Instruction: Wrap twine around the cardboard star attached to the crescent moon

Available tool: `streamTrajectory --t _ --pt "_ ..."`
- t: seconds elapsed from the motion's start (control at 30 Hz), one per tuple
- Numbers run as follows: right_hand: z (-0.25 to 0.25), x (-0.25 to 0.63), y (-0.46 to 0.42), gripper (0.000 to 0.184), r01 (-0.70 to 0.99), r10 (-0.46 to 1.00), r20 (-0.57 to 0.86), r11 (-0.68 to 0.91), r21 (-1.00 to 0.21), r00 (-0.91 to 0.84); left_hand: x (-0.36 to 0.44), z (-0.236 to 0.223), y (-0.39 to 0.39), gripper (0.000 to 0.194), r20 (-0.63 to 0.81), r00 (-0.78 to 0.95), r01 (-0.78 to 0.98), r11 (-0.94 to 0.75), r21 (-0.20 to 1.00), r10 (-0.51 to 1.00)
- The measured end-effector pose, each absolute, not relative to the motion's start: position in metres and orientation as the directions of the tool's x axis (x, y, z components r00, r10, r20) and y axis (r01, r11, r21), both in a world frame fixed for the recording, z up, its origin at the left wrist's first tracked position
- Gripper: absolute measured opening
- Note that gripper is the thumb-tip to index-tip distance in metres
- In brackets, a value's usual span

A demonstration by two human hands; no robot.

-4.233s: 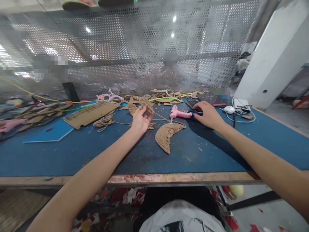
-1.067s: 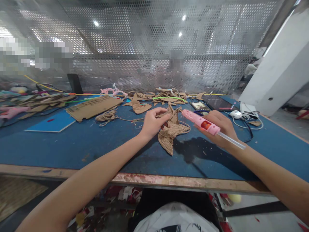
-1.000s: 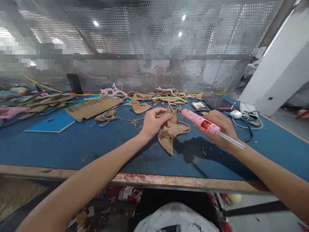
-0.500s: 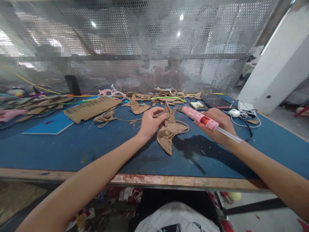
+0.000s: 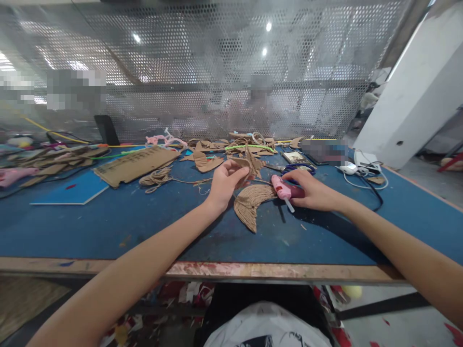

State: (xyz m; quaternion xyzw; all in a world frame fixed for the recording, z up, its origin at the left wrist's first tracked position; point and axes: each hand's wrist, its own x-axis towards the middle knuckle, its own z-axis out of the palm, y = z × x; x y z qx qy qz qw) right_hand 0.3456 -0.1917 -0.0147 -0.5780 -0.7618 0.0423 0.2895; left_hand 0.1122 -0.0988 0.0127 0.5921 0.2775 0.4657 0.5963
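My left hand (image 5: 224,187) pinches the upper part of a cardboard cutout (image 5: 255,166). Its lower end, a fishtail shape covered in rows of brown twine (image 5: 251,205), lies toward me on the table. Twine runs left from that hand to a loose bundle of twine (image 5: 156,178). Just right of the tail, my right hand (image 5: 315,191) is closed around a pink hot glue gun (image 5: 278,185), low over the tabletop. A clear glue stick (image 5: 289,206) sticks out of its back end. Behind the right hand lie scissors with dark blue handles (image 5: 299,167), partly hidden.
Cardboard scraps (image 5: 210,144) are heaped along the back, before a perforated metal screen (image 5: 202,72). A flat cardboard sheet (image 5: 133,166) and a blue board (image 5: 68,189) lie left. A white charger with cables (image 5: 347,168) and a dark tablet (image 5: 321,150) sit right.
My right hand has turned the glue gun and lowered it toward the table, close to the tail, uncovering the scissors. The left hand keeps its hold on the cutout, nearly still.
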Motion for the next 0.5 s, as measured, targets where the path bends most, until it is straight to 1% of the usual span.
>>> streamTrajectory --t 0.07,0.13,0.17,0.23,0.3,0.37,0.43,0.5 --pt "-0.007 0.339 -0.192 0.045 0.713 0.899 0.418 0.378 -0.591 -0.130 0.113 0.015 -0.100 0.031 0.284 0.380 -0.265 -0.191 0.945 0.880" --pt "0.001 0.326 -0.188 0.043 0.493 0.891 0.451 0.413 -0.766 -0.046 0.114 0.018 -0.101 0.027 0.380 0.356 -0.340 -0.261 0.903 0.854" --pt "0.004 0.316 -0.185 0.044 0.361 0.897 0.441 0.421 -0.832 -0.029 0.114 0.020 -0.102 0.024 0.434 0.351 -0.389 -0.292 0.873 0.829" --pt "0.010 0.291 -0.178 0.048 0.129 0.934 0.350 0.357 -0.925 -0.075 0.114 0.024 -0.104 0.020 0.533 0.346 -0.474 -0.346 0.810 0.772" --pt "0.014 0.264 -0.170 0.048 -0.045 0.950 0.276 0.272 -0.961 -0.147 0.112 0.027 -0.105 0.018 0.587 0.321 -0.500 -0.394 0.772 0.744" --pt "0.016 0.242 -0.165 0.048 -0.138 0.952 0.232 0.208 -0.968 -0.198 0.110 0.028 -0.105 0.019 0.586 0.257 -0.478 -0.425 0.768 0.769" --pt "0.016 0.231 -0.163 0.044 -0.193 0.969 0.205 0.176 -0.965 -0.141 0.109 0.029 -0.103 0.023 0.543 0.189 -0.458 -0.416 0.786 0.818" --pt "0.015 0.232 -0.165 0.043 -0.182 0.986 0.149 0.133 -0.974 -0.079 0.107 0.030 -0.100 0.027 0.475 0.180 -0.443 -0.360 0.821 0.861"
